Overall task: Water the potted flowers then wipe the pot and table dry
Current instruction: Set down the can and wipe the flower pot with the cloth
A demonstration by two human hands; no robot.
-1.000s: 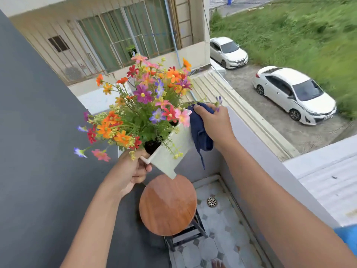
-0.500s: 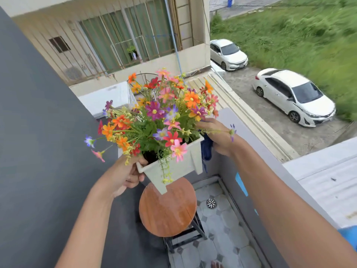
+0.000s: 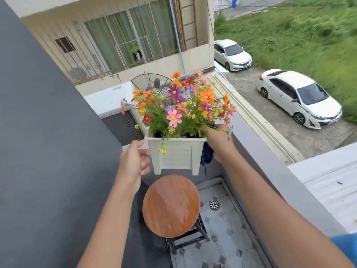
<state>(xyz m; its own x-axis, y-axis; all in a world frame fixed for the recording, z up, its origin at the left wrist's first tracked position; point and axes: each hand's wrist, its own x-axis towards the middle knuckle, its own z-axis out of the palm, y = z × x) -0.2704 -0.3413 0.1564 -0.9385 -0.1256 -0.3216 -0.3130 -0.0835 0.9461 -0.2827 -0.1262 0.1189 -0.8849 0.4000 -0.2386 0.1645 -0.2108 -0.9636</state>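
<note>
Holding item: white pot [image 3: 176,154] of flowers [image 3: 181,105], upright between our hands, above the round table [image 3: 171,206]. Left hand [image 3: 133,163] clamped on its rim corner; right hand [image 3: 218,141] grips the opposite rim, seemingly pinning a blue cloth [image 3: 207,154]. Rigid, likely light; rim-hold advised.

— Hidden behind the white pot [image 3: 174,153]: most of the blue cloth [image 3: 207,154], plus the right hand [image 3: 218,141] fingertips.
— And the soil?
— Buried under the flowers [image 3: 181,105]. Can't tell wet or dry.
— Left hand [image 3: 133,161]?
— Thumb tucked behind the rim. Forearms cut off by the bottom edge.
— Round table [image 3: 171,206]?
— Legs mostly covered by its top. Sheen there too faint to call water.
</note>
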